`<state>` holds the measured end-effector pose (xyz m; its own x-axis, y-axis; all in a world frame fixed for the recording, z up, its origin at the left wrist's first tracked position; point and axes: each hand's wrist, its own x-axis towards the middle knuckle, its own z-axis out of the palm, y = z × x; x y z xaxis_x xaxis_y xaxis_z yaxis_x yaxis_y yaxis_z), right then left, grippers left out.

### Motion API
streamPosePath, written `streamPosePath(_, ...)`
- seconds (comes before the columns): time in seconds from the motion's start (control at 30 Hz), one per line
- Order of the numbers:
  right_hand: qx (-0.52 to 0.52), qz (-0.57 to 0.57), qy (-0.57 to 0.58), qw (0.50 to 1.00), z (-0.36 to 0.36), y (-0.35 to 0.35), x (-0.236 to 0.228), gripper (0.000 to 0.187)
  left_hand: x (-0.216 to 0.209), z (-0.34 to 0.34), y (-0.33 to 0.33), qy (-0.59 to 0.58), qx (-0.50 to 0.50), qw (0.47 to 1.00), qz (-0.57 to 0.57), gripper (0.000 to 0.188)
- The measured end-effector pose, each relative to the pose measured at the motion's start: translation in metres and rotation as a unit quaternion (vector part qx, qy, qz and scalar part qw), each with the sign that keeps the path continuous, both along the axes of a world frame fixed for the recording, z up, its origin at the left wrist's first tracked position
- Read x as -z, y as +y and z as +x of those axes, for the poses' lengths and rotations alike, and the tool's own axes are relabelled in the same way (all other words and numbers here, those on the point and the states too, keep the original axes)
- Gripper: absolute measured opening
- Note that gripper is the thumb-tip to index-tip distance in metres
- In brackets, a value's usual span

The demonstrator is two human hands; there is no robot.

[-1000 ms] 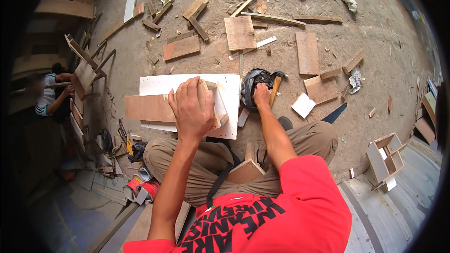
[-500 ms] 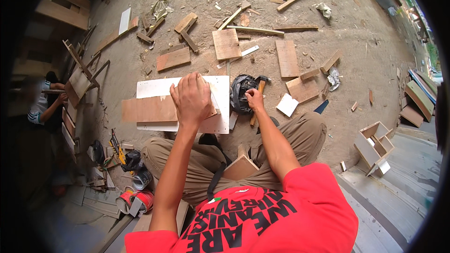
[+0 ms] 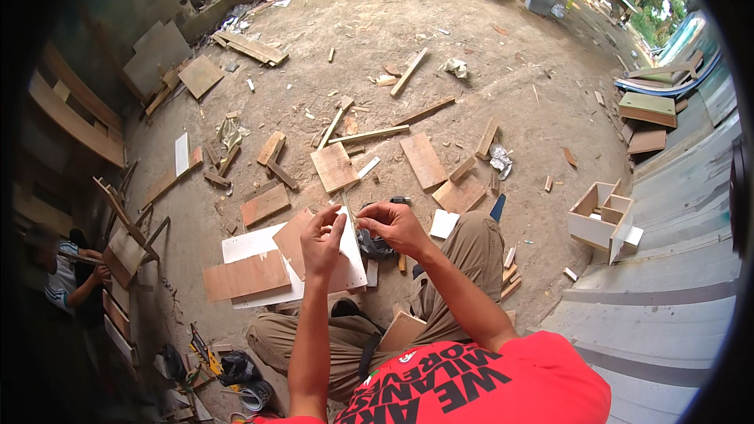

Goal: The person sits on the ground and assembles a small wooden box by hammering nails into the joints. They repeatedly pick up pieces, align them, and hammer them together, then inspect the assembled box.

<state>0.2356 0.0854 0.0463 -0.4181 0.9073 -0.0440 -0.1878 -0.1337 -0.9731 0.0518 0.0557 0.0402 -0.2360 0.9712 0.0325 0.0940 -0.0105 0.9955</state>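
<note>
Honestly, could not tell if my pinching right hand (image 3: 393,228), half-curled left hand (image 3: 323,243) held anything; weak pinch risked drop onto white board (image 3: 348,270).

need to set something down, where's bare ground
Mostly bare, barring small scraps: ground between the crumpled foil and the compartmented box. Crowded: around the left hand, where brown boards overlap the white board beside the black bag.

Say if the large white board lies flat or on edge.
Flat: the large white board shows its broad face upward, a brown board partly over it.
</note>
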Motion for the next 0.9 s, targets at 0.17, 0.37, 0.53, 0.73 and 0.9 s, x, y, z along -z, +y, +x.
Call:
streamPosePath(0.17, -0.046, 0.003, -0.043, 0.998, 0.001, 0.004, -0.008, 0.021, 0.023, -0.013, 0.005, -0.078, 0.098, 0.992, -0.015, 0.02)
streamPosePath(0.37, -0.048, 0.009, 0.017, 0.999, -0.005, 0.009, 0.0, 0.023, 0.004, -0.012, 0.011, -0.106, 0.138, 0.985, -0.013, 0.018)
streamPosePath(0.53, 0.046, -0.043, 0.022, 0.998, -0.009, 0.035, 0.017, 0.022, 0.001, -0.037, 0.032, 0.052, 0.09, 0.994, 0.032, 0.015)
streamPosePath(0.73, 0.309, -0.109, -0.211, 0.921, 0.02, 0.099, 0.24, 0.027, 0.03, -0.05, 0.046, 0.024, -0.041, 0.997, 0.055, 0.01)
streamPosePath(0.9, 0.187, -0.22, -0.521, 0.804, -0.008, 0.044, 0.322, 0.057, 0.031, -0.062, 0.03, 0.026, -0.065, 0.997, 0.018, 0.007)
